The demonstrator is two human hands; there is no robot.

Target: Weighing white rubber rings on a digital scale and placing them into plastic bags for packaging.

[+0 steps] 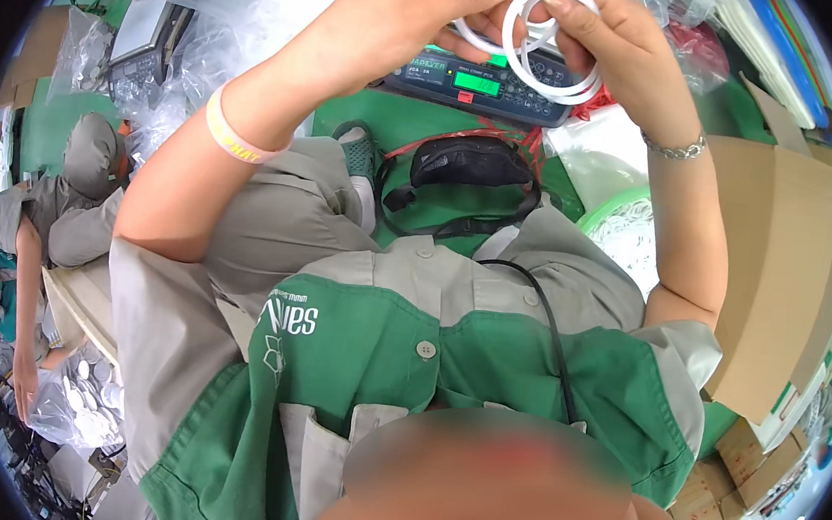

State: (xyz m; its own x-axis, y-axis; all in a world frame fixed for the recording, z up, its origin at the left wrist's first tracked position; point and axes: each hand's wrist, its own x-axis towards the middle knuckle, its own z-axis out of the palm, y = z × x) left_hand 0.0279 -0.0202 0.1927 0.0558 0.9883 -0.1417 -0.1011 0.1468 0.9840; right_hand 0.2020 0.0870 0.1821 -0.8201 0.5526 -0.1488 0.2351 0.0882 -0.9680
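My left hand (411, 15) and my right hand (618, 46) are raised together at the top of the head view. Both pinch a small stack of thin white rings (530, 49). The rings hang between my fingers just above a dark digital scale (479, 79) with a lit green display. My left wrist wears a pink and yellow band, my right wrist a silver bracelet. My grey and green work shirt fills the lower half of the picture.
A clear plastic bag of white parts (259, 13) lies at the upper left. A green basket of white rings (624, 227) sits under my right forearm, beside a brown cardboard box (777, 269). A black pouch (473, 162) rests on green matting. Another person (59, 203) sits at left.
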